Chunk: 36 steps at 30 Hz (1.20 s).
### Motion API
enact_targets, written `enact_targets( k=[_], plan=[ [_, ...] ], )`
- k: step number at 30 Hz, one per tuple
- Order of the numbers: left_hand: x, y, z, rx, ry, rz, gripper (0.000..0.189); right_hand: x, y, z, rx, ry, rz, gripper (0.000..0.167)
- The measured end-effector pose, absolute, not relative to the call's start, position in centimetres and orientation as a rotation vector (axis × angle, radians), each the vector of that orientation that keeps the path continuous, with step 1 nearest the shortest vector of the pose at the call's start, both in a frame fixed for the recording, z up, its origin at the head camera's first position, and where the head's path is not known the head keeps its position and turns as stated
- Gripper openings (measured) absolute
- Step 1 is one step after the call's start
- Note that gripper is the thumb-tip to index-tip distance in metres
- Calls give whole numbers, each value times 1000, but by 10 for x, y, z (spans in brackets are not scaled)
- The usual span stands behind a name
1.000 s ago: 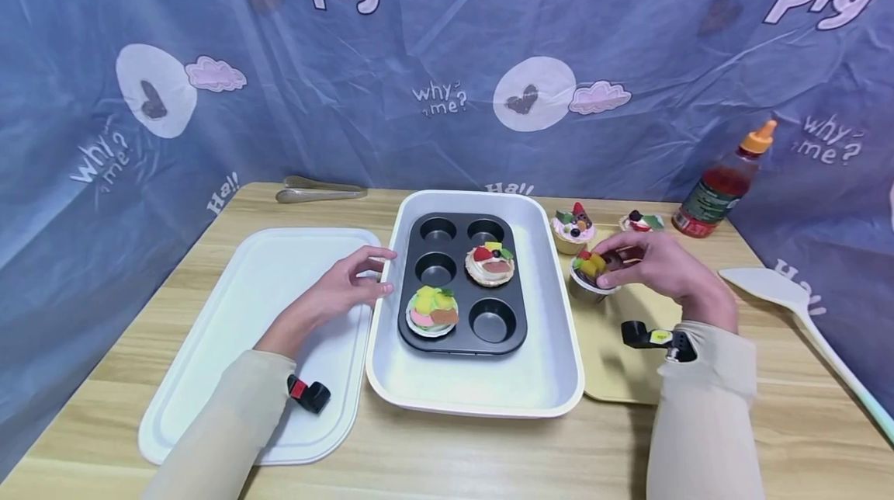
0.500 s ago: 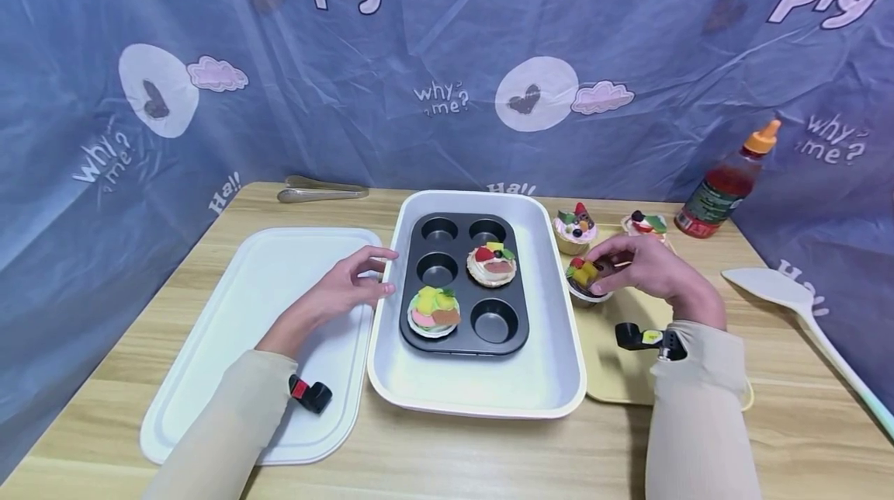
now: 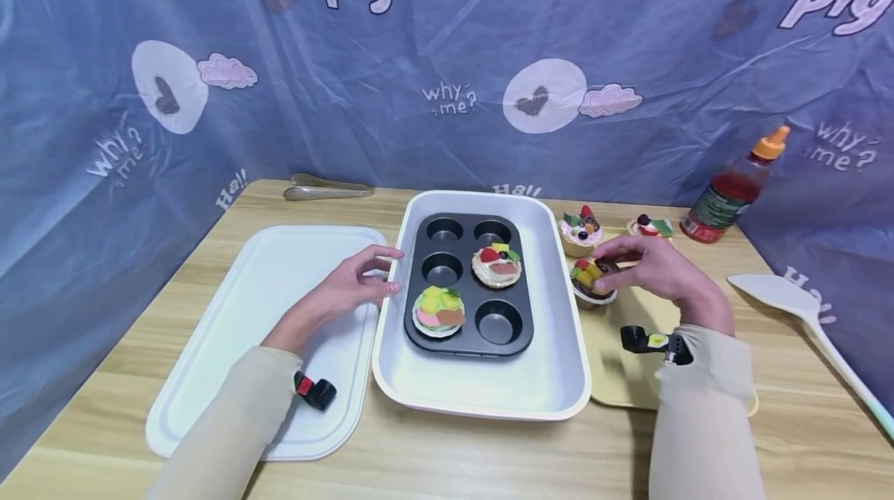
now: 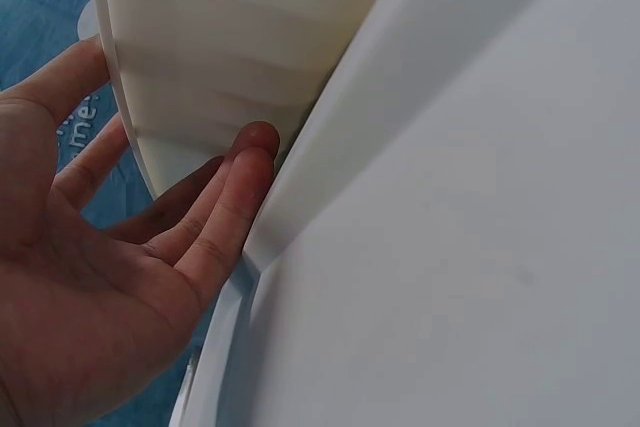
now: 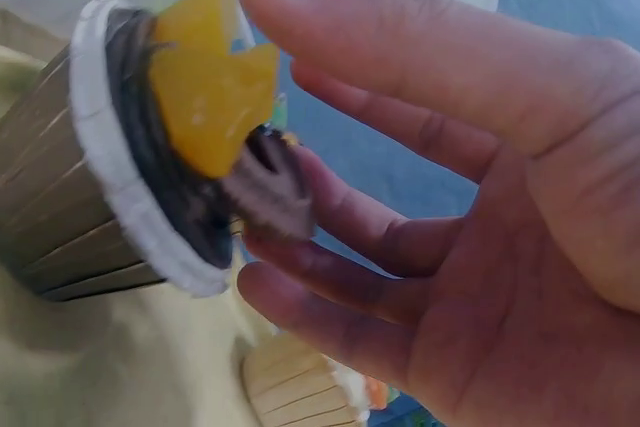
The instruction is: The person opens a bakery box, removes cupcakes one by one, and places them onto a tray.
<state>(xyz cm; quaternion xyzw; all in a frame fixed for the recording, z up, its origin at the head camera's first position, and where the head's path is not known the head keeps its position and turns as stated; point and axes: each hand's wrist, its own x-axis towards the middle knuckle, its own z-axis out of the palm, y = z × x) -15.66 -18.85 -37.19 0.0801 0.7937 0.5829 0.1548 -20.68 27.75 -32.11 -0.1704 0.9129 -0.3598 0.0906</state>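
The head camera looks forward and down from above, well back, past the table (image 3: 454, 457) to the patterned backdrop (image 3: 391, 81), taking in both hands. The left wrist camera sits very near the left hand (image 3: 356, 282), rolled, facing the outer wall of the white tray (image 3: 482, 411) and the white board (image 3: 279, 275); those show in the head view too. The right wrist camera, also near and rolled (the chocolate cupcake (image 3: 590, 292) lies sideways there), looks into the palm of the right hand (image 3: 653, 267); the head view shares hand and cupcake.
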Motion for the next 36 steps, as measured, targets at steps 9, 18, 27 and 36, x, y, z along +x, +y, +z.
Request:
enact_targets(
  k=[9, 18, 27, 36],
  plan=[
    [-157, -188, -371, 237, 2256, 1689, 58, -194, 259, -292, -409, 2812, -1137, 58],
    [-157, -188, -371, 225, 2270, 1676, 58, -180, 201, -273, -550, 2750, -1463, 45],
    [-157, -189, -373, 235, 2268, 1682, 58, -192, 156, -294, -593, 2603, -1253, 58],
    [-159, -190, -373, 230, 2272, 1668, 58, -202, 146, -316, -614, 2610, -1142, 69]
  ],
)
